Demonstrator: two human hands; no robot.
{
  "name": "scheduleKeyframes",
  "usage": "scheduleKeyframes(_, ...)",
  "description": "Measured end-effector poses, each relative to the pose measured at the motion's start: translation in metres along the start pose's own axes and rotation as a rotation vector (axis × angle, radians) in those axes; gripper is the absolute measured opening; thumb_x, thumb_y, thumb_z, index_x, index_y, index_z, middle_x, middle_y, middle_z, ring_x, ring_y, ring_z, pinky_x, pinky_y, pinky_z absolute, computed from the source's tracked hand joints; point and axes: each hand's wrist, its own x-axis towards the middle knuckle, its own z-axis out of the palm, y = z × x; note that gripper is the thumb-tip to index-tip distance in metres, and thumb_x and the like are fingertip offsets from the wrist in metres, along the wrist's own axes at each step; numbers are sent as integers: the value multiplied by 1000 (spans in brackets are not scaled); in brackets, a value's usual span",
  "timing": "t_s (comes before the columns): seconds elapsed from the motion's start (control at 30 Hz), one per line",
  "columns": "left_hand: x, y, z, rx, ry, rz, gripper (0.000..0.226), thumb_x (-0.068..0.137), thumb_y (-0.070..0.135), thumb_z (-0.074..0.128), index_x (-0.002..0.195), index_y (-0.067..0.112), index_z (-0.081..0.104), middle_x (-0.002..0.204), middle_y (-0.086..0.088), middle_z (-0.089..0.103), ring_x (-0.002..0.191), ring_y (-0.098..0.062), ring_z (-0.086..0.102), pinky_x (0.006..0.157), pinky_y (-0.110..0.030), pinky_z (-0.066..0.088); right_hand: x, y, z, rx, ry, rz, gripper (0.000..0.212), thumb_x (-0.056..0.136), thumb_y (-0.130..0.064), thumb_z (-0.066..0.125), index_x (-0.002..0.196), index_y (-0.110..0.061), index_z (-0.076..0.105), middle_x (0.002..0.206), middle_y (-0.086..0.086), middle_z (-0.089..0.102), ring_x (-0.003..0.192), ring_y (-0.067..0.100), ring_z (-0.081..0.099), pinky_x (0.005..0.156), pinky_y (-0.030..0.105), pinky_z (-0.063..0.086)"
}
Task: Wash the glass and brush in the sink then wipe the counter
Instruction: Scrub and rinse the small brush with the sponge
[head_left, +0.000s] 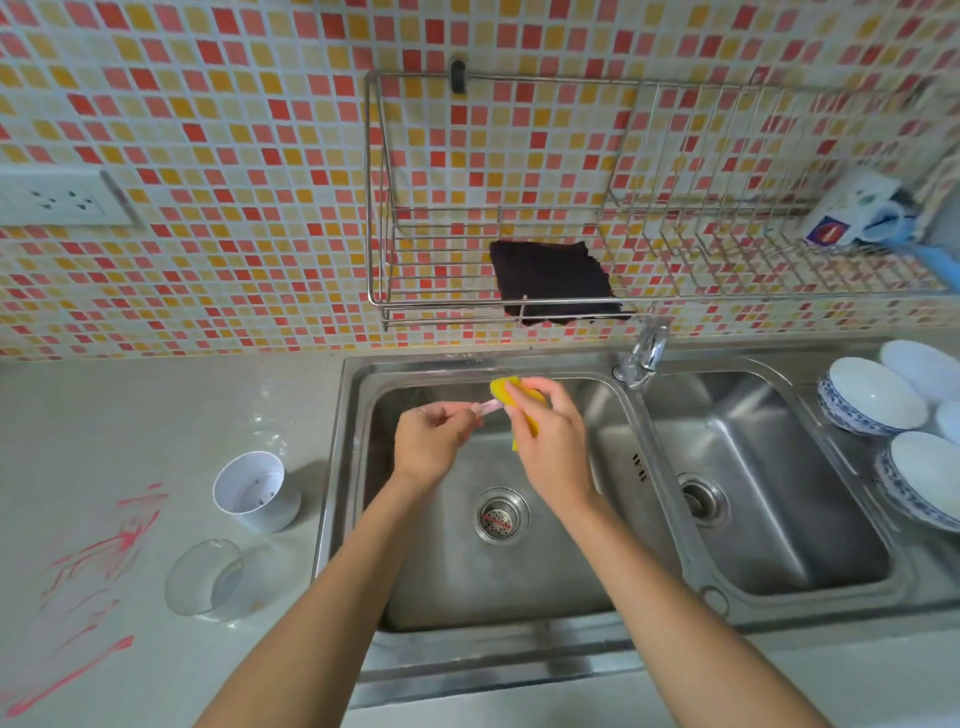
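Two bare forearms reach in over the sink (358, 519)'s front rim. Above its left basin the left hand (428, 441) pinches a thin pink brush (487, 410) by the handle, and the right hand (550, 441) is closed around a yellow sponge (501, 387) pressed against the brush's far end. Left of the sink, the glass (205, 577) lies on its side on the counter (78, 415), with a white cup (257, 491) upright just behind it and red smears (98, 561) further left. At the sink's back rim stands the tap (644, 356). Above the sink a wire rack (467, 291) holds a dark cloth (553, 280). White bowls (872, 395) sit right of the sink.
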Motion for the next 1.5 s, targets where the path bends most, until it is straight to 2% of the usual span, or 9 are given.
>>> scheduleKeyframes(0.37,-9,-9,12,35,138,-36,10,83,16,73,74,16,77,51,10,60,55,-8,49,64,-26,41,-11,-3,9,-21,54,162,29,91,-9,61,117,-18,69,97,-4,52,83,23,59,76,41,54)
scheduleKeyframes(0.5,-9,-10,12,33,150,-34,12,83,12,71,74,17,76,52,12,63,55,-2,55,66,-23,46,-23,-21,14,-25,-6,38,29,91,-8,61,117,-17,69,101,-1,55,97,17,52,83,26,49)
scheduleKeyframes(0.63,-11,-13,12,45,176,-45,9,83,17,72,76,15,77,57,4,62,59,-12,48,60,-26,40,-18,-8,15,-20,66,209,29,91,-11,60,118,-19,69,98,-5,50,89,23,57,77,39,55)
scheduleKeyframes(0.77,-11,-14,8,45,170,-50,10,80,12,69,81,10,78,67,1,70,59,-6,57,67,-24,47,-33,-30,17,-57,6,34,32,88,-5,63,118,-15,69,101,3,56,98,18,50,90,18,41)
scheduleKeyframes(0.93,-13,-16,8,31,187,-65,9,81,18,73,73,16,77,63,-1,65,61,-13,50,64,-28,43,-31,-11,20,-38,69,197,33,91,-7,59,121,-19,67,102,0,54,95,24,56,84,39,53)
scheduleKeyframes(1.03,-11,-15,6,38,184,-60,13,80,13,70,71,20,77,65,3,70,62,-7,59,69,-25,49,-41,-28,21,-39,31,57,33,90,-5,60,121,-16,67,105,2,56,102,18,52,93,19,44)
scheduleKeyframes(1.17,-11,-15,5,20,164,-98,12,79,20,75,67,19,76,67,-3,71,66,-14,57,71,-31,49,-35,-17,18,-27,70,118,35,89,-6,62,122,-18,67,106,0,56,101,18,56,85,35,53)
scheduleKeyframes(1.3,-9,-12,1,43,129,-105,26,80,23,74,55,21,73,69,-10,72,62,-17,52,67,-33,46,-34,-16,13,-166,12,-21,45,79,-2,71,121,-19,67,114,-1,60,100,17,50,92,12,39)
scheduleKeyframes(1.5,-14,-3,-3,77,15,-92,29,86,25,70,58,17,74,70,-13,70,55,-17,47,65,-33,41,-16,-4,3,-291,9,-190,35,76,-1,71,107,-17,70,107,-3,68,98,17,56,88,24,47)
